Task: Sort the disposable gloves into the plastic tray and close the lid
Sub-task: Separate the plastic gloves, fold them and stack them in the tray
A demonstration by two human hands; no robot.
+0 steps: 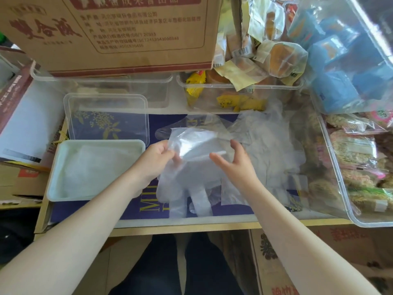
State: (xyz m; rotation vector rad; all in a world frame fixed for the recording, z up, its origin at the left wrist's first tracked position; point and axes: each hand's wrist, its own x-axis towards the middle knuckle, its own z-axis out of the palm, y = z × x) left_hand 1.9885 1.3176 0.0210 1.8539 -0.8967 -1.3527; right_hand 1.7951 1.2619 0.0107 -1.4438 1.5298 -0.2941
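Pinching a clear disposable glove [191, 165] by its cuff, the person's left hand [156, 158] holds it just above the tabletop [191, 227], the glove's fingers hanging toward the near edge. The right hand [232, 161] hovers beside the cuff with fingers spread and loosely bent, gripping nothing. More loose gloves [265, 145] lie in a rumpled heap just right of the hands on a dark blue printed sheet [153, 207]. To the left sits the white plastic tray [53, 184], with some flattened gloves already inside. Its transparent lid [70, 116] lies off the tray, just behind it. Clear bins of packaged snacks [238, 92] and a cardboard box [119, 35] crowd the far side.
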